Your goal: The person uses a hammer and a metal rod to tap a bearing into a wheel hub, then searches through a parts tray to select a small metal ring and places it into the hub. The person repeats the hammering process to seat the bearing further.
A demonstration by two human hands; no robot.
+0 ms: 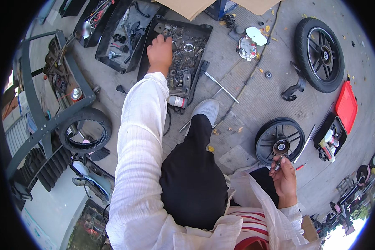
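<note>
My left hand (159, 53) reaches over the left side of a black tray (205, 30) heaped with bolts, washers and other small metal parts (187, 56). Its knuckles face up and the fingertips are hidden, so a grip on any part cannot be made out. At the lower right, my right hand (285, 180) pinches a small silvery metal piece (278, 163) between thumb and fingers. Just beyond that hand lies a black spoked wheel rim (260, 139) without a tyre, its round hub (281, 146) facing up.
A tyred wheel (341, 54) lies at the far right, near an open red-lidded toolbox (346, 106). Another tray (106, 58) holds black parts and tools. A bottle (177, 101) and a silver-shafted tool (223, 88) lie beside my shoe (207, 110). Metal framework (73, 62) and a loose tyre (106, 129) stand left.
</note>
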